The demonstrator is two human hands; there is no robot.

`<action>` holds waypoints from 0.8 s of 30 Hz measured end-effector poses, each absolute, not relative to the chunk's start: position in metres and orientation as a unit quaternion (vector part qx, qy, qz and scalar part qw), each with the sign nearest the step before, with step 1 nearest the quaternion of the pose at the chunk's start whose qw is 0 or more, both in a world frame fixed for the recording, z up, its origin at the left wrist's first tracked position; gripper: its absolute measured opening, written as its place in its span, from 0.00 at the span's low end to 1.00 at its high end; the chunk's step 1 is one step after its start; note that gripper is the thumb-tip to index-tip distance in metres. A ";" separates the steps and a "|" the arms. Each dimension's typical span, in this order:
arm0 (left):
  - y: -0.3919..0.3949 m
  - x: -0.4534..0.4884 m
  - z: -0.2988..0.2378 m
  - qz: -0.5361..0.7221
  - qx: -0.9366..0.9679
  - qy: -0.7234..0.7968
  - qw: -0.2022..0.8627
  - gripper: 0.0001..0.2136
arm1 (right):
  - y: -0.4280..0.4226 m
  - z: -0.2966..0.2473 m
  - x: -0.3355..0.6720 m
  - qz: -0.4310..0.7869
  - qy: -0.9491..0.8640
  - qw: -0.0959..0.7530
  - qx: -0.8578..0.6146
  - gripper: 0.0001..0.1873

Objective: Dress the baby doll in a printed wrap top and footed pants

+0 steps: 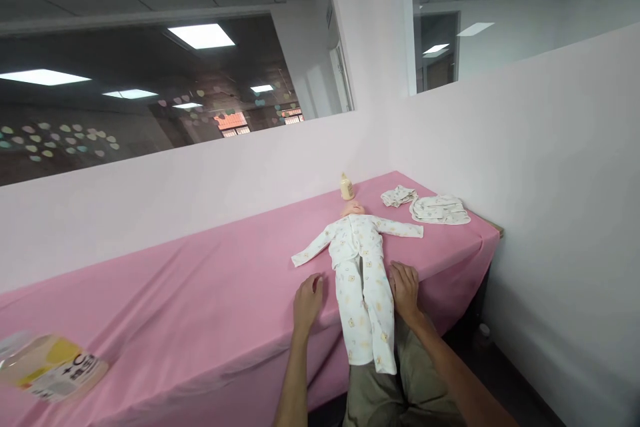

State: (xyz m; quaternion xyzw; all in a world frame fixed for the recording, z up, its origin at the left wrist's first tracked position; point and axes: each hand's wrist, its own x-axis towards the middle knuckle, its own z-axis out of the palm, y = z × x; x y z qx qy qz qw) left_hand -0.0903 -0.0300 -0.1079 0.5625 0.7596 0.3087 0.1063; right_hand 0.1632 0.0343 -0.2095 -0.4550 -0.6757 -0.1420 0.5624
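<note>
A baby doll [354, 207] lies on its back on the pink cloth, dressed in a white printed top [345, 239] with both sleeves spread out. White printed trousers [353, 307] reach from the top over the table's front edge, down to my lap. My left hand [309, 300] rests at the table edge, left of the trousers and apart from them. Its fingers are loosely curved, a gap shows at the thumb, and nothing is in it. On the other side, my right hand [404, 285] lies close against the trouser leg, fingers loosely bent, with no visible grip on the fabric.
Beyond the doll's head stands a small cream bottle [347, 187]. Folded printed cloths [439, 209] lie at the far right of the pink tablecloth [210, 293]. A large clear container with a yellow label [55, 367] is at the left front. White walls with windows border the table.
</note>
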 end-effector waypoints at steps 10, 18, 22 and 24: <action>-0.029 -0.090 -0.110 0.296 0.572 0.760 0.087 0.21 | 0.033 -0.209 0.167 -0.125 -0.687 0.557 -0.450 0.16; -0.029 -0.086 -0.110 0.296 0.572 0.761 0.077 0.21 | 0.029 -0.204 0.171 -0.122 -0.696 0.537 -0.461 0.16; -0.030 -0.083 -0.109 0.296 0.567 0.765 0.076 0.21 | 0.029 -0.204 0.172 -0.128 -0.700 0.531 -0.460 0.16; -0.030 -0.083 -0.108 0.294 0.565 0.767 0.078 0.21 | 0.029 -0.204 0.172 -0.127 -0.698 0.531 -0.463 0.16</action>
